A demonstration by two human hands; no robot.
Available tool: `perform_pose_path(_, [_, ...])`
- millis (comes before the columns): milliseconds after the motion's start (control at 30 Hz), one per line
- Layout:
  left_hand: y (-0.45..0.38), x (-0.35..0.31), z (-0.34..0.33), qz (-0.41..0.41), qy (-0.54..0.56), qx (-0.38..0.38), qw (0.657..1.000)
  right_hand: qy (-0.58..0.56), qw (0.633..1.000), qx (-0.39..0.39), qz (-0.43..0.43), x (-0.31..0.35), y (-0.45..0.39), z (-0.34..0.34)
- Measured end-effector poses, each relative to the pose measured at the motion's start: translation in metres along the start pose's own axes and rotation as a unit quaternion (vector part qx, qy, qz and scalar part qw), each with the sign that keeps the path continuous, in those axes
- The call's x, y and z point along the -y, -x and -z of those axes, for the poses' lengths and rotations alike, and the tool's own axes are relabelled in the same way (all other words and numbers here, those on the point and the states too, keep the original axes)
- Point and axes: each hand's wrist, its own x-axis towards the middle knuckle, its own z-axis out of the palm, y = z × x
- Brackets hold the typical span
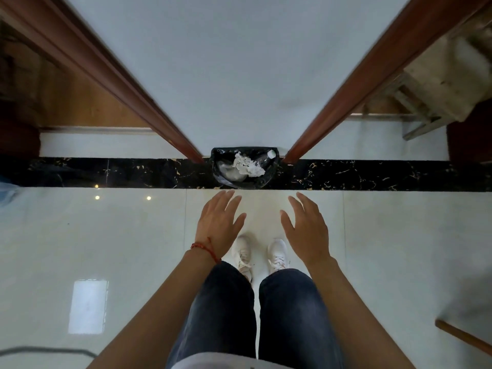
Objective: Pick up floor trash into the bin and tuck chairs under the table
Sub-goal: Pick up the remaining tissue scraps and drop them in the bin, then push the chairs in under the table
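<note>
A bin (221,179) lined with a black bag stands against the white wall between two brown door frames, straight ahead of my feet. Crumpled white paper (246,165) and a clear plastic bottle (262,159) lie inside it. My left hand (219,222), with a red string bracelet on the wrist, hovers palm down just short of the bin, fingers spread and empty. My right hand (306,225) hovers level with it to the right, also spread and empty.
A black marble strip (106,171) crosses the glossy white tile floor at the wall's foot. Open doorways flank the wall: a wooden floor on the left, a pale wooden stool (436,97) on the right. A brown wooden edge (463,336) pokes in at lower right.
</note>
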Motion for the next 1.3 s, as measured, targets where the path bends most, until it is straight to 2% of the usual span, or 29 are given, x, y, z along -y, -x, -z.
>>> perform_pose_path(233, [0.014,-0.040,0.034,-0.080,-0.046,-0.009,0.996,-0.012,0.997,-0.077,-0.014,0.006,0.045,0.047])
perform_pose_path(500, [0.014,-0.098,0.055,-0.165,-0.079,0.011,0.983,-0.027,0.991,-0.120,-0.059,-0.002,0.092,0.087])
perform_pose_path(633, [0.016,-0.132,0.058,-0.216,-0.093,0.004,0.972,-0.039,0.986,-0.136,-0.093,-0.018,0.115,0.106])
perform_pose_path(833, [0.026,-0.182,0.043,-0.256,-0.112,0.035,0.960,-0.067,0.974,-0.144,-0.164,-0.064,0.159,0.134])
perform_pose_path(1133, [0.061,-0.275,0.016,-0.370,-0.155,0.059,0.914,-0.072,0.945,-0.182,-0.262,-0.130,0.241,0.166])
perform_pose_path(1300, [0.081,-0.327,0.001,-0.452,-0.178,0.075,0.871,-0.084,0.916,-0.220,-0.326,-0.154,0.287,0.176])
